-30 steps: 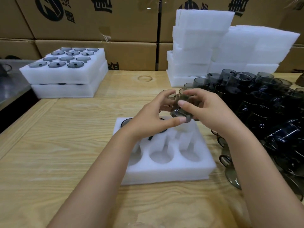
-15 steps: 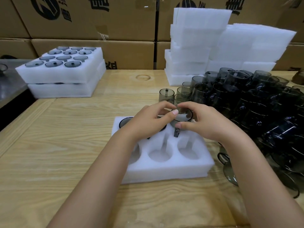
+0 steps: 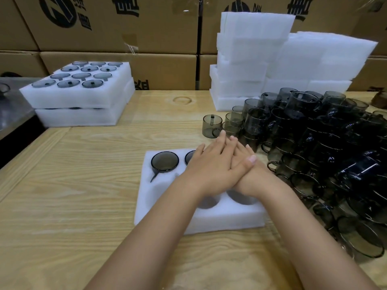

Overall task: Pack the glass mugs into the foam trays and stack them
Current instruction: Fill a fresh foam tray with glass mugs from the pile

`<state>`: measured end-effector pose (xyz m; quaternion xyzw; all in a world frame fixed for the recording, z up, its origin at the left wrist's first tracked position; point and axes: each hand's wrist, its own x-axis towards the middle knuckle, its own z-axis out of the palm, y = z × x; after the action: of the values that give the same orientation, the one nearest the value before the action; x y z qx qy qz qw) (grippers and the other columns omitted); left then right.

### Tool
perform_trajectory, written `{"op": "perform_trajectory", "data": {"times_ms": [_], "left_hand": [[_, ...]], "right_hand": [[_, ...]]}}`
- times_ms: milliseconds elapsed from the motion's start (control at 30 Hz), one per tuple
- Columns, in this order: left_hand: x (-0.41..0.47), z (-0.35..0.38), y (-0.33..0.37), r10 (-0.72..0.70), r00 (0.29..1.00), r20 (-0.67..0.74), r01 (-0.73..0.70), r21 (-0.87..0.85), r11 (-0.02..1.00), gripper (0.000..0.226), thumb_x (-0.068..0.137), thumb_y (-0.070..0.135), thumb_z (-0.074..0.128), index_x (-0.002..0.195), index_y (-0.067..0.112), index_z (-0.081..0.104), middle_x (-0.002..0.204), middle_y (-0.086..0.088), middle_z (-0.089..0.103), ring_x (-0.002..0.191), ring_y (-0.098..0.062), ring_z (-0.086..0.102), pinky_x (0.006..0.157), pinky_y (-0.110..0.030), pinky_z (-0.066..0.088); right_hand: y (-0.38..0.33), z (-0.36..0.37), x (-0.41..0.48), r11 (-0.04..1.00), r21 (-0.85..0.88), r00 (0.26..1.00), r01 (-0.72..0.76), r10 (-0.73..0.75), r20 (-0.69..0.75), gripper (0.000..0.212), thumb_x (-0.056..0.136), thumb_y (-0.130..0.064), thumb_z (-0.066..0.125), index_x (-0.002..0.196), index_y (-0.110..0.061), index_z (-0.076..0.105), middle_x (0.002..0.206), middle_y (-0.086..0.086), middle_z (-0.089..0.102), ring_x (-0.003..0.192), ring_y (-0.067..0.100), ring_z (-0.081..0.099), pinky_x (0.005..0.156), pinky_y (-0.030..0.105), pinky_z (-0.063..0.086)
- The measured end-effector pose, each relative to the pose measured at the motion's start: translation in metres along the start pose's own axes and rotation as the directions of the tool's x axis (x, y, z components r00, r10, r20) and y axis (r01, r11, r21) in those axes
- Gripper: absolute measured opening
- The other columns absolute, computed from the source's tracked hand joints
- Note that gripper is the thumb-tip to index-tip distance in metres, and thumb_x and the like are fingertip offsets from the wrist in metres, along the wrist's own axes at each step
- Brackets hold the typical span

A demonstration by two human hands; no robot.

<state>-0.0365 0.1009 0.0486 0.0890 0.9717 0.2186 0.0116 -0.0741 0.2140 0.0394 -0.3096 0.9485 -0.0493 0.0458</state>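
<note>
- Hands stacked flat, fingers straight: your left hand [image 3: 211, 166] lies over your right hand [image 3: 250, 175], pressing on the foam tray [image 3: 209, 221] at its far right pocket
- The mug you pinched above that pocket earlier is now hidden under your palms
- Loose mugs [image 3: 314, 143] wait beyond, rightward, nearest your right hand

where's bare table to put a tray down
Bare wood left of the open foam tray, in front of the stacked full trays, and between those and the empty foam stack. Right side: crowded with loose mugs.
</note>
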Motion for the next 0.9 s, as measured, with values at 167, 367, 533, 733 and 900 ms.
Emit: {"op": "perform_trajectory", "data": {"times_ms": [167, 367, 533, 733, 900], "left_hand": [[0.001, 0.001, -0.001, -0.015, 1.000, -0.002, 0.015, 0.021, 1.000, 0.075, 0.093, 0.066, 0.017, 0.153, 0.024, 0.002, 0.161, -0.003, -0.010, 0.148, -0.011, -0.003, 0.119, -0.038, -0.005], [-0.007, -0.007, 0.000, 0.001, 1.000, -0.014, -0.001, 0.056, 0.998, 0.068, 0.094, 0.063, 0.020, 0.153, 0.030, 0.011, 0.162, 0.001, 0.001, 0.147, -0.011, 0.005, 0.118, -0.041, -0.005], [-0.034, -0.040, -0.047, 0.009, 0.912, -0.411, 0.044, 0.118, 0.992, 0.046, 0.094, 0.049, 0.045, 0.136, 0.030, 0.048, 0.145, 0.007, 0.045, 0.137, -0.005, 0.031, 0.118, -0.040, 0.004], [-0.064, -0.035, -0.115, -0.545, 0.695, -0.468, -0.255, -0.870, 0.421, 0.018, 0.098, 0.015, 0.049, 0.110, 0.024, 0.059, 0.118, -0.003, 0.064, 0.104, -0.012, 0.060, 0.091, -0.029, 0.043], [-0.061, -0.012, -0.122, -0.469, 0.826, -0.312, -0.142, -0.921, 0.362, 0.025, 0.091, 0.006, 0.057, 0.111, 0.019, 0.064, 0.106, -0.003, 0.070, 0.097, -0.022, 0.064, 0.084, -0.035, 0.051]], "right_hand": [[-0.002, 0.000, 0.003, 0.999, 0.030, 1.000, 0.023, -0.023, -0.008, 0.075, 0.095, -0.040, 0.042, 0.151, -0.027, -0.007, 0.157, -0.007, -0.016, 0.145, 0.013, -0.013, 0.119, 0.041, 0.003], [-0.003, 0.003, 0.003, 0.999, 0.033, 0.999, 0.034, -0.034, 0.005, 0.069, 0.092, -0.044, 0.027, 0.151, -0.025, -0.005, 0.159, -0.005, -0.011, 0.145, 0.015, -0.011, 0.118, 0.042, 0.010], [-0.007, 0.002, -0.001, 0.989, 0.137, 0.993, -0.063, 0.076, -0.094, 0.063, 0.096, -0.052, 0.015, 0.151, -0.024, 0.002, 0.159, -0.011, -0.003, 0.145, 0.010, -0.006, 0.118, 0.041, 0.010], [-0.007, 0.004, -0.002, 0.990, 0.122, 0.991, -0.071, 0.084, -0.106, 0.063, 0.097, -0.055, 0.014, 0.151, -0.026, 0.003, 0.159, -0.012, -0.001, 0.145, 0.009, -0.005, 0.119, 0.040, 0.008], [-0.004, -0.002, 0.001, 0.905, 0.425, 0.983, -0.005, 0.084, -0.166, 0.054, 0.099, -0.046, 0.029, 0.146, -0.019, 0.030, 0.155, -0.007, 0.023, 0.143, 0.011, 0.014, 0.114, 0.025, 0.015]]}}
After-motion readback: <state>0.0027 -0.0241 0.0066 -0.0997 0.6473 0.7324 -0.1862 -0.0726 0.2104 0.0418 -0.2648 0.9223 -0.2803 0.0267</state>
